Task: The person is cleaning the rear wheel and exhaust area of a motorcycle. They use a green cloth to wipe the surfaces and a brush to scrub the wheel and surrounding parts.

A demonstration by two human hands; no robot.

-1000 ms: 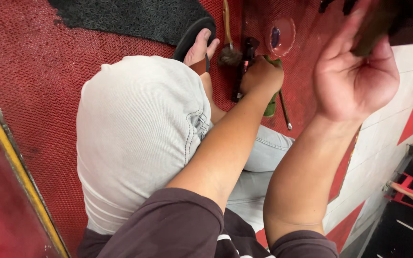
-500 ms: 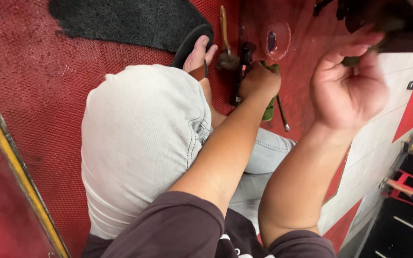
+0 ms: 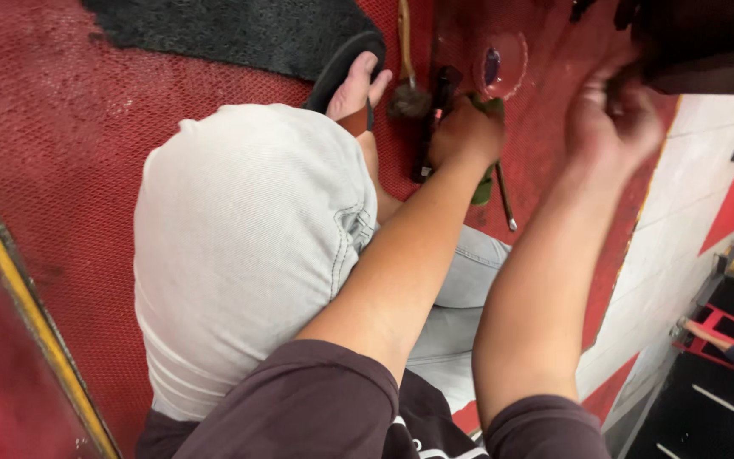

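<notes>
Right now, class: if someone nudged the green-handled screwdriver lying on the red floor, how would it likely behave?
The green-handled screwdriver looks rigid, with a thin metal shaft, so it probably would not bend. Its rounded handle might roll, though the textured red floor should slow it. The left hand resting over it would likely block it.

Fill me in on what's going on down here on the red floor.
A person crouches on a red textured floor, one knee in light jeans raised. The left hand is down among tools lying on the floor, closed around a green-handled tool, with a dark tool and a small brush beside it. The right hand is raised to a dark object at the upper edge of the view; it is blurred, so the grip is unclear.
</notes>
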